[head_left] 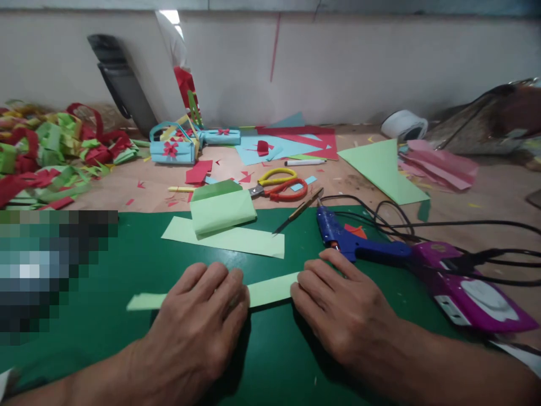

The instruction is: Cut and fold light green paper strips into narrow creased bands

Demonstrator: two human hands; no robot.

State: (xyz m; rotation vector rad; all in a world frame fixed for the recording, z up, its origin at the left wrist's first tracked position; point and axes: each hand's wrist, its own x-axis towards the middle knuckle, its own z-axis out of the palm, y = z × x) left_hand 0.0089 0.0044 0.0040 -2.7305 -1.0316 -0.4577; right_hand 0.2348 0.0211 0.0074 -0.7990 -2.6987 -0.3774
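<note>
A light green paper strip [273, 289] lies crosswise over the green cutting mat [270, 361]. My left hand [203, 321] is closed on its middle, the fingers curled over the paper, and the strip's left end sticks out past the knuckles. At the right end, my right hand [342, 304] grips the strip with bent fingers; the thumbs are mostly hidden. Just beyond my hands rest a flat green paper strip [253, 242] and a folded green paper piece [223, 213] overlapping it. A blue glue gun [338, 231] lies close beyond my right hand.
Scissors [281, 185], a brown-handled pointed tool [302, 208] and a marker [305, 162] lie farther back. Black cords run right to a magenta power strip [473, 290]. Small blue paper bags [172, 151] stand back left beside piled paper pieces [63, 146]. A blurred patch covers the left.
</note>
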